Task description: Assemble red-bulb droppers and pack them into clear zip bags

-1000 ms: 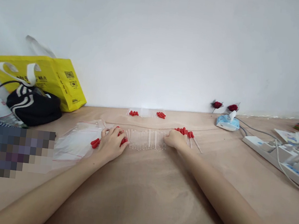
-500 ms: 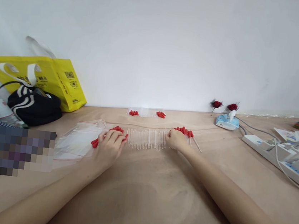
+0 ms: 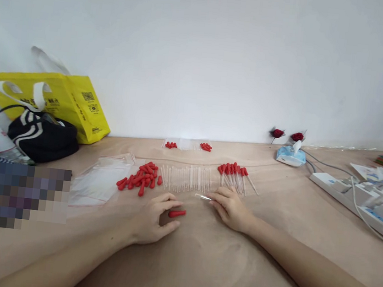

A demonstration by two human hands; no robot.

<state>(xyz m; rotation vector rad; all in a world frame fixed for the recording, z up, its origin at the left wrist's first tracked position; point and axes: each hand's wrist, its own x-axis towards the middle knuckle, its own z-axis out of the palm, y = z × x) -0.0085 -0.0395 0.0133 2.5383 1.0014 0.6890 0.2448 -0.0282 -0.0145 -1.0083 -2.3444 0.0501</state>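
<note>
My left hand (image 3: 157, 218) hovers low over the table, its thumb and fingers apart around a red rubber dropper bulb (image 3: 177, 213); I see no clear contact with the bulb. My right hand (image 3: 230, 208) pinches a clear glass dropper tube (image 3: 202, 197) whose end points left toward that bulb. Behind the hands lies a row of clear dropper tubes (image 3: 187, 179). To the left is a loose heap of red bulbs (image 3: 143, 178). On the right, several droppers fitted with red bulbs (image 3: 233, 170) lie side by side.
Clear zip bags (image 3: 102, 181) lie left of the heap. Bagged red bulbs (image 3: 206, 147) rest near the wall. A yellow bag (image 3: 88, 108) and black pouch (image 3: 45, 138) stand at left; tissues (image 3: 291, 156) and a power strip (image 3: 332, 182) are at right.
Both hands have come back toward me from the heap and the row. My right hand now has a glass tube; a single red bulb now lies by my left hand, whose fingers have spread.
</note>
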